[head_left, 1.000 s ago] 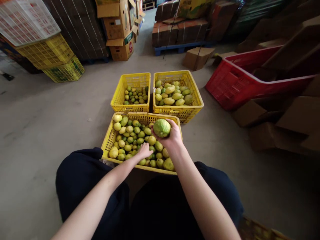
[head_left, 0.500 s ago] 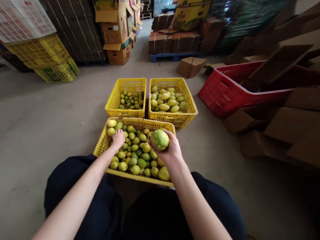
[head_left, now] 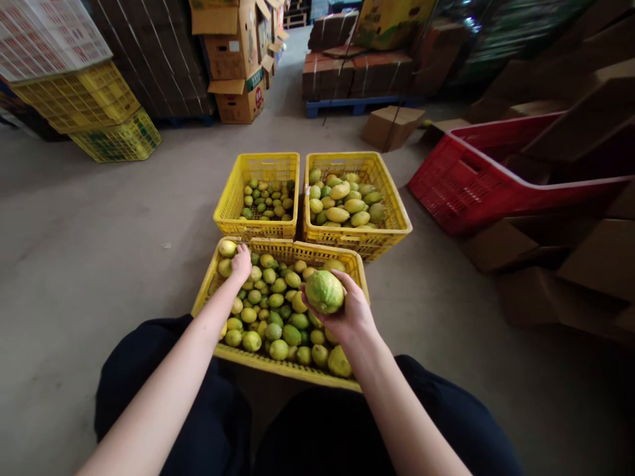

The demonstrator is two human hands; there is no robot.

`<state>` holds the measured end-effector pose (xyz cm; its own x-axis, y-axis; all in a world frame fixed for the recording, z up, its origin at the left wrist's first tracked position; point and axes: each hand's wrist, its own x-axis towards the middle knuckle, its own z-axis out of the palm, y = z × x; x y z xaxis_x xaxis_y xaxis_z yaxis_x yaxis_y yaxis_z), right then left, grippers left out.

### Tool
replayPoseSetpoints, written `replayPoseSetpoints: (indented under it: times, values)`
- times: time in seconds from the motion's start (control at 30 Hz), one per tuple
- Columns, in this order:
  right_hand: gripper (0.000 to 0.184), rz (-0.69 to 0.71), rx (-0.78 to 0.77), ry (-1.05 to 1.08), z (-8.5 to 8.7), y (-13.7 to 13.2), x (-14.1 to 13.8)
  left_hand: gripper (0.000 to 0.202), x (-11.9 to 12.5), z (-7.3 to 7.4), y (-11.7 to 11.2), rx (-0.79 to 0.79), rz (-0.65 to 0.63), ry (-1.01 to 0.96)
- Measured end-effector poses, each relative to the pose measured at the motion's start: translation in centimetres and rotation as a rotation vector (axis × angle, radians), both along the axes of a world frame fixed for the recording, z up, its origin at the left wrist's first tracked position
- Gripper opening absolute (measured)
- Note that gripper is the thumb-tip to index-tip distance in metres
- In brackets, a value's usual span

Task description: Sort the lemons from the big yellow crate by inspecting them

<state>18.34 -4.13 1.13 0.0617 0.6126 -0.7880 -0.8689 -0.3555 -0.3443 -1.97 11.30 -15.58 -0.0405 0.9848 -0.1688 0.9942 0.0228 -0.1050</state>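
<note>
Green fruit (head_left: 325, 291) is sitting just below the frame's centre, over the front crate (head_left: 282, 368); I'm cupping it with the right hand (head_left: 354, 314), likely supporting its weight. Left of centre, the left hand (head_left: 241, 264) is resting among smaller fruits (head_left: 251, 341); I can't tell whether it's grasping one.

Right hand (head_left: 354, 316) cradles a big green fruit (head_left: 324, 291) over the near yellow crate (head_left: 268, 365). Left hand (head_left: 241, 263) by smaller fruit (head_left: 299, 321), far left corner.
</note>
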Motion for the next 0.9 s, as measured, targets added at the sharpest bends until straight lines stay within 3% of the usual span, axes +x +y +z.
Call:
replayPoseSetpoints:
  times: [0.27,0.43,0.63,0.9]
  values:
    - [0.008,-0.013,0.008,0.031,-0.3,0.8,-0.3,0.056,-2.6,-0.7,-2.3,-0.023,-0.144,0.062]
    - [0.009,-0.020,0.048,0.067,-0.4,0.5,-0.7,0.056,-2.7,-1.1,-2.5,-0.053,-0.154,0.064]
    - [0.010,-0.011,0.059,0.066,-0.6,0.2,-0.6,0.044,-2.2,0.6,-1.3,-0.111,-0.182,-0.028]
    - [0.007,-0.011,0.085,0.089,-1.0,0.8,-0.3,0.049,-4.7,3.6,-3.1,-0.160,-0.240,-0.327]
